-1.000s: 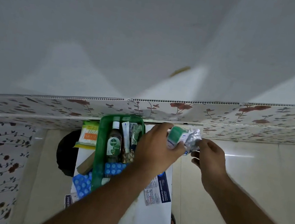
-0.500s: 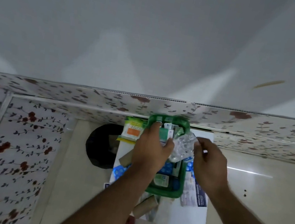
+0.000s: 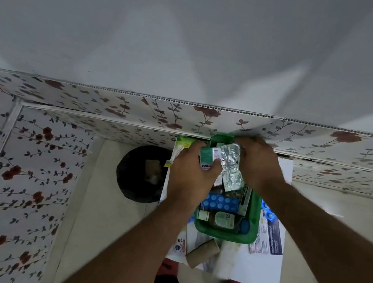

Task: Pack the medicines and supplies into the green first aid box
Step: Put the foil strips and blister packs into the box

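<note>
The green first aid box (image 3: 224, 234) sits on a small white table (image 3: 260, 267) against the floral wall. Inside lie a blue blister pack (image 3: 219, 202), a brown antiseptic bottle (image 3: 220, 220) on its side and a tube carton (image 3: 245, 198). My left hand (image 3: 189, 179) holds a small green-and-white medicine carton (image 3: 208, 157) over the box's far end. My right hand (image 3: 259, 166) grips silver foil blister strips (image 3: 230, 167) right beside that carton, also above the box.
A black round bin (image 3: 140, 173) stands on the floor left of the table. A yellow-green packet (image 3: 181, 144) lies at the table's far left. A cardboard roll (image 3: 202, 252), a dressing leaflet pack (image 3: 269, 239) and blue blisters (image 3: 267, 210) lie around the box.
The view has swung and tilted down, so the table sits more to the right. Both hands stay together over the box's far end, with the carton and foil strips lowered closer to it.
</note>
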